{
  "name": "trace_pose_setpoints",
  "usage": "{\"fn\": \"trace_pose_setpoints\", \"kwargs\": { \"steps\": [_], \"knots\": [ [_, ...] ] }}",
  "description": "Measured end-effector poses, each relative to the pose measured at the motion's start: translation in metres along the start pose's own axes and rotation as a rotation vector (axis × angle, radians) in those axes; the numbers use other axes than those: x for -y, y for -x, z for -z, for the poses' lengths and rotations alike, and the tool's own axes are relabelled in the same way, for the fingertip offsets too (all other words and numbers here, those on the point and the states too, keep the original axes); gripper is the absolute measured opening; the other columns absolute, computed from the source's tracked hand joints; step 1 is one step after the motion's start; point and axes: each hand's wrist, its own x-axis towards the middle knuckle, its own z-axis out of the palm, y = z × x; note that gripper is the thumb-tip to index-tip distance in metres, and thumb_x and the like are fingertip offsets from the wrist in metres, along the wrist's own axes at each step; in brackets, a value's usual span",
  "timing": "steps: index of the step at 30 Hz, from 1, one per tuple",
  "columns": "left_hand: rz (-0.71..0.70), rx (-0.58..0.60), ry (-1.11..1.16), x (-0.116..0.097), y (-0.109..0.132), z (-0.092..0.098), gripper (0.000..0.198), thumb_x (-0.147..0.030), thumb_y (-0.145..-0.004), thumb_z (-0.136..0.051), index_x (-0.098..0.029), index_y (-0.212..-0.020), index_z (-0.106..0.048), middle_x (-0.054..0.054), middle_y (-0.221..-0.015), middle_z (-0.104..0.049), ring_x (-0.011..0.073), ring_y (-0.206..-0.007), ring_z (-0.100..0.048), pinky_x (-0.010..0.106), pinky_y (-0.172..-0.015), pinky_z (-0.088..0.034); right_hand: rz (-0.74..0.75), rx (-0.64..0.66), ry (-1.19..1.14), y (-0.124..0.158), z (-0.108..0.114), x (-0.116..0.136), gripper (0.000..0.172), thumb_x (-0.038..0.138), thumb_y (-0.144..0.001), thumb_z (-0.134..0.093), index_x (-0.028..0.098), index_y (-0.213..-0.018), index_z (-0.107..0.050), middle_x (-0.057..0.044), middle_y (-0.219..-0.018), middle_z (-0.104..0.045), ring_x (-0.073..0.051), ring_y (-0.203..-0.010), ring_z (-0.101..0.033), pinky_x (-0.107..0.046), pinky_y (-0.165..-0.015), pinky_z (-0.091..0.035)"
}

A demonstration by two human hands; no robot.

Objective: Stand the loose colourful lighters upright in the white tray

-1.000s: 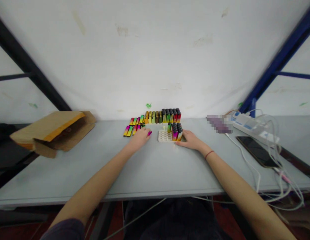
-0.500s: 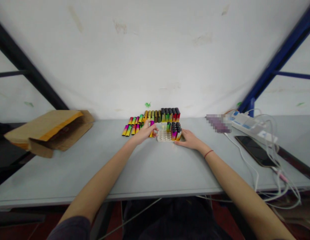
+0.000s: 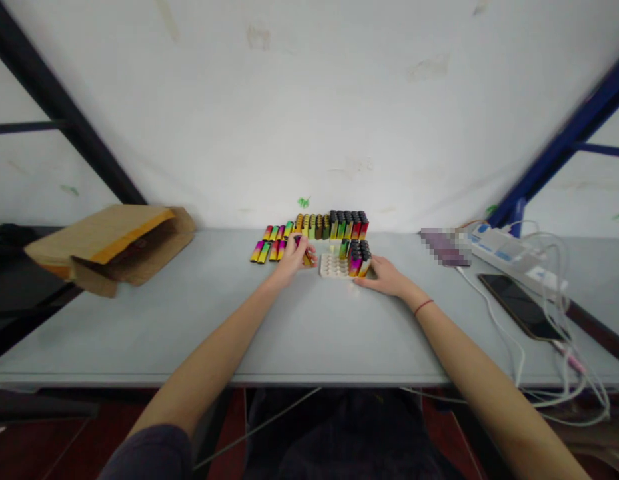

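Observation:
My left hand (image 3: 290,259) is closed on a shiny magenta-and-gold tube (image 3: 308,257), which leans at a slant just left of a white tray (image 3: 333,268) with round sockets. Much of that tube is hidden by my fingers. At the tray's right end, my right hand (image 3: 388,276) grips it, thumb along the front and fingers round the side. Several black-topped tubes (image 3: 360,259) stand upright in the right part of the tray, with a green one (image 3: 344,249) behind to their left. The left sockets hold nothing.
Several colourful tubes (image 3: 264,252) lie on the table at left. Behind the tray stand a block of black-topped tubes (image 3: 349,225) and a gold-topped group (image 3: 309,225). A brown paper bag (image 3: 109,243) lies far left; a phone (image 3: 519,305), power strip (image 3: 519,263) and white cables are right.
My left hand has drawn slightly away from the tray, and the tube in it has gone from nearly upright to tilted. My right hand stays at the tray; the view has shifted a little.

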Motion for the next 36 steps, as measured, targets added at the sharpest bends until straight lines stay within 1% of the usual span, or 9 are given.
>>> {"fn": "trace_pose_setpoints", "kwargs": {
  "steps": [4, 7, 12, 14, 18, 22, 25, 29, 36],
  "knots": [
    [0.056, -0.015, 0.000, -0.001, 0.005, -0.003, 0.041, -0.058, -0.085, -0.063, -0.029, -0.103, -0.042, -0.011, -0.063, -0.046, 0.0060, -0.049, -0.048, 0.015, -0.048, -0.040, 0.003, 0.000, 0.001, 0.000, 0.000, 0.000, 0.051, 0.059, -0.084, -0.062, 0.017, -0.114, -0.062, -0.014, -0.115, -0.067, -0.033, -0.104, -0.062, -0.045, -0.092, -0.048],
    [0.138, -0.008, 0.120, -0.004, 0.005, -0.006, 0.042, -0.064, -0.085, -0.056, -0.026, -0.098, -0.046, -0.011, -0.057, -0.039, 0.0061, -0.042, -0.039, 0.015, -0.041, -0.028, 0.014, 0.008, 0.001, -0.001, 0.001, -0.001, 0.053, 0.060, -0.085, -0.061, 0.018, -0.117, -0.061, -0.014, -0.117, -0.067, -0.033, -0.105, -0.062, -0.044, -0.094, -0.048],
    [0.195, -0.021, 0.286, -0.009, 0.005, -0.010, 0.051, -0.073, -0.084, -0.048, -0.023, -0.087, -0.046, -0.008, -0.056, -0.043, 0.0076, -0.042, -0.041, 0.018, -0.041, -0.034, 0.009, 0.012, -0.012, -0.001, 0.000, -0.002, 0.053, 0.060, -0.085, -0.062, 0.017, -0.117, -0.061, -0.014, -0.115, -0.067, -0.032, -0.104, -0.062, -0.044, -0.094, -0.048],
    [0.182, -0.047, 0.299, -0.009, 0.006, -0.010, 0.052, -0.075, -0.083, -0.047, -0.023, -0.086, -0.045, -0.008, -0.057, -0.045, 0.0069, -0.039, -0.038, 0.017, -0.039, -0.030, 0.011, 0.001, -0.013, -0.001, 0.000, -0.001, 0.052, 0.059, -0.084, -0.062, 0.017, -0.116, -0.061, -0.014, -0.116, -0.067, -0.033, -0.105, -0.062, -0.045, -0.094, -0.048],
    [0.188, -0.055, 0.268, -0.006, 0.007, -0.007, 0.058, -0.080, -0.083, -0.037, -0.022, -0.074, -0.042, -0.010, -0.046, -0.028, 0.0059, -0.033, -0.023, 0.017, -0.035, -0.016, 0.010, -0.004, -0.005, 0.000, 0.000, 0.000, 0.052, 0.059, -0.084, -0.063, 0.017, -0.116, -0.062, -0.014, -0.117, -0.067, -0.033, -0.106, -0.062, -0.045, -0.094, -0.047],
    [0.203, -0.080, 0.186, -0.001, 0.008, -0.007, 0.063, -0.083, -0.082, -0.029, -0.024, -0.060, -0.032, -0.010, -0.041, -0.018, 0.0061, -0.032, -0.015, 0.019, -0.033, -0.012, 0.005, -0.007, -0.003, 0.000, 0.000, 0.000, 0.052, 0.058, -0.083, -0.064, 0.017, -0.115, -0.063, -0.015, -0.116, -0.068, -0.033, -0.105, -0.062, -0.045, -0.094, -0.048],
    [0.197, -0.117, 0.124, 0.002, 0.008, -0.010, 0.060, -0.078, -0.084, -0.032, -0.024, -0.056, -0.028, -0.009, -0.039, -0.017, 0.0059, -0.031, -0.013, 0.019, -0.033, -0.011, 0.022, -0.014, -0.005, -0.001, 0.000, 0.000, 0.053, 0.057, -0.084, -0.063, 0.017, -0.118, -0.062, -0.015, -0.119, -0.067, -0.033, -0.106, -0.062, -0.045, -0.094, -0.047],
    [0.182, -0.182, 0.070, 0.005, 0.010, -0.017, 0.051, -0.061, -0.090, -0.030, -0.023, -0.055, -0.028, -0.009, -0.039, -0.020, 0.0055, -0.031, -0.013, 0.019, -0.034, -0.011, 0.030, -0.004, 0.020, -0.001, 0.000, 0.000, 0.053, 0.057, -0.084, -0.062, 0.015, -0.116, -0.062, -0.015, -0.116, -0.067, -0.033, -0.104, -0.063, -0.043, -0.092, -0.048],
    [0.179, -0.288, 0.103, 0.006, 0.009, -0.020, 0.042, -0.045, -0.092, -0.026, -0.023, -0.056, -0.029, -0.008, -0.040, -0.022, 0.0066, -0.031, -0.015, 0.019, -0.034, -0.012, 0.024, -0.029, 0.005, -0.001, 0.000, 0.001, 0.049, 0.055, -0.083, -0.064, 0.016, -0.113, -0.064, -0.015, -0.114, -0.068, -0.033, -0.101, -0.063, -0.044, -0.091, -0.048]
  ]
}}
